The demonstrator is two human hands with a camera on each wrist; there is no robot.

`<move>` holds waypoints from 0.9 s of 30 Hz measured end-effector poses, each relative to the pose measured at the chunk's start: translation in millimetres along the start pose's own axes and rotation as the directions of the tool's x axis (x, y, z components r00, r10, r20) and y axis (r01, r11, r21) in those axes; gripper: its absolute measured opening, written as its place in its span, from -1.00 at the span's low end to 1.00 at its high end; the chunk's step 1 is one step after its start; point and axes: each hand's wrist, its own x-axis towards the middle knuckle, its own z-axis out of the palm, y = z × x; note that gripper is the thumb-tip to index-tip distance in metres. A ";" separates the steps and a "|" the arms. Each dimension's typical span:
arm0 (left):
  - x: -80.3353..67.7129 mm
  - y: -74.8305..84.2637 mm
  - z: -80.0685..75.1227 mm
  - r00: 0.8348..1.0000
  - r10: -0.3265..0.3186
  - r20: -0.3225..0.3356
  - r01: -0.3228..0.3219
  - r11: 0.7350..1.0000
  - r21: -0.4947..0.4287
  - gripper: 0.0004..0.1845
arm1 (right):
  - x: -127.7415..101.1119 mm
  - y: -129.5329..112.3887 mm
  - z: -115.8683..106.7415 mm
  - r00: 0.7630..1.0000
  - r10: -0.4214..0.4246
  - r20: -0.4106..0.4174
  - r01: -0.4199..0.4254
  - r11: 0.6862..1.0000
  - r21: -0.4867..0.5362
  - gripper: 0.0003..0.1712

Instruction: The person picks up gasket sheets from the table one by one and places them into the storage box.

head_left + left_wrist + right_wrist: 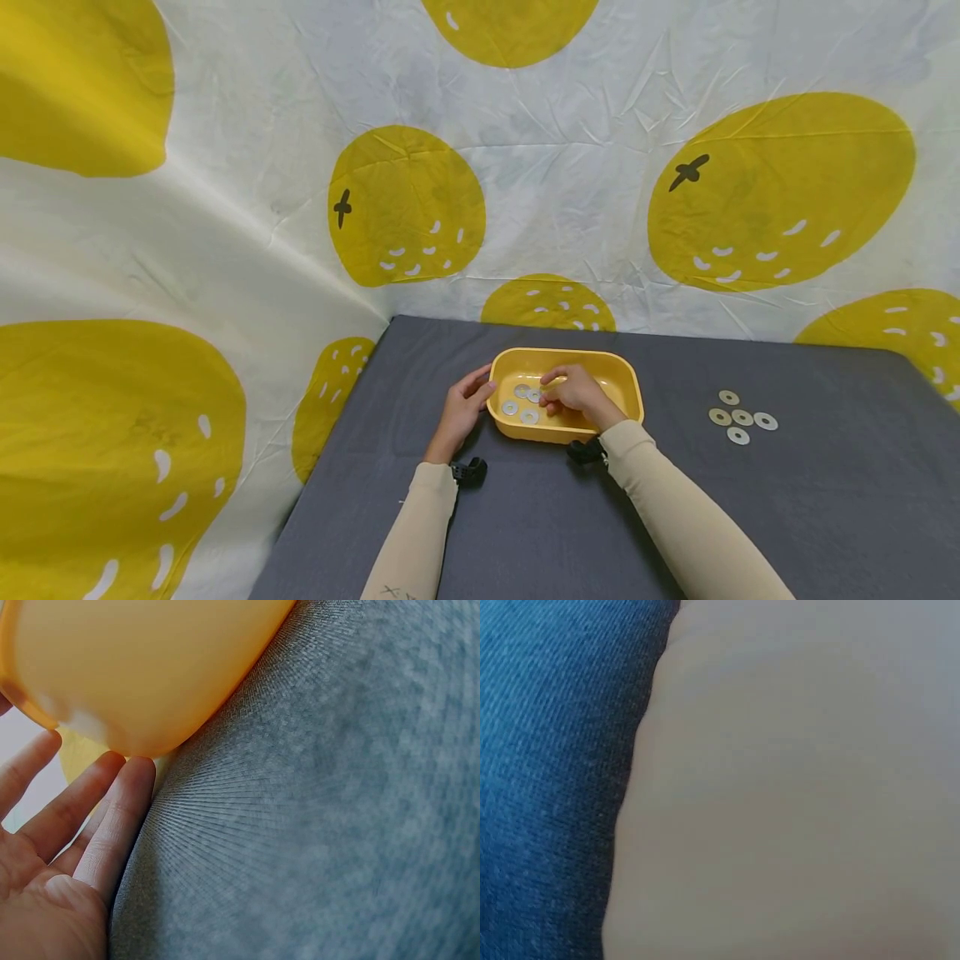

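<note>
In the head view a shallow yellow tray (626,398) sits on the dark cloth. Several flat metal washers (528,416) lie at the left end of its floor. My left hand (459,412) is at the tray's left end, its thumb by the rim and its other fingers outside. Seen from the left wrist, those fingers (112,836) are fairly straight and touch the tray's outer wall. My right hand (576,392) reaches into the tray with bent fingers, their tips beside a washer (534,396). Whether they pinch a washer is hidden.
On the cloth to the tray's right lies a cluster of several more washers (742,417). A white curtain (562,208) printed with yellow fruit hangs behind and left of the table (525,533). Only a beige sleeve (780,787) and cloth fill the right wrist view.
</note>
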 end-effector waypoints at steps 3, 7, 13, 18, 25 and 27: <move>-0.3 0.8 0.3 1.000 -0.002 -0.005 0.002 1.000 0.008 -0.52 | -3.5 -2.0 -3.3 0.999 -0.026 -0.023 0.026 1.000 -0.002 -0.65; -1.1 2.4 0.2 1.000 -0.002 -0.008 0.002 1.000 0.016 -0.51 | -10.2 -7.5 -14.0 0.996 -0.084 -0.042 0.083 0.996 -0.014 -0.64; -1.4 4.2 -0.2 1.000 -0.006 -0.003 0.006 1.000 0.005 -0.50 | -29.1 -13.2 -43.5 0.966 -0.248 -0.077 0.241 0.967 -0.085 -0.64; -2.7 8.5 -1.1 1.000 -0.018 0.022 0.018 1.000 -0.006 -0.48 | -46.1 -5.6 -73.8 0.919 -0.372 -0.129 0.356 0.925 -0.133 -0.65; 0.4 6.0 -1.4 0.999 -0.027 0.019 0.027 1.000 -0.004 -0.48 | -66.9 17.9 -112.0 0.871 -0.415 -0.261 0.382 0.909 -0.168 -0.60; -0.4 5.0 -0.4 1.000 -0.019 0.002 0.019 1.000 0.000 -0.50 | -70.7 28.5 -121.7 0.849 -0.433 -0.304 0.397 0.901 -0.174 -0.63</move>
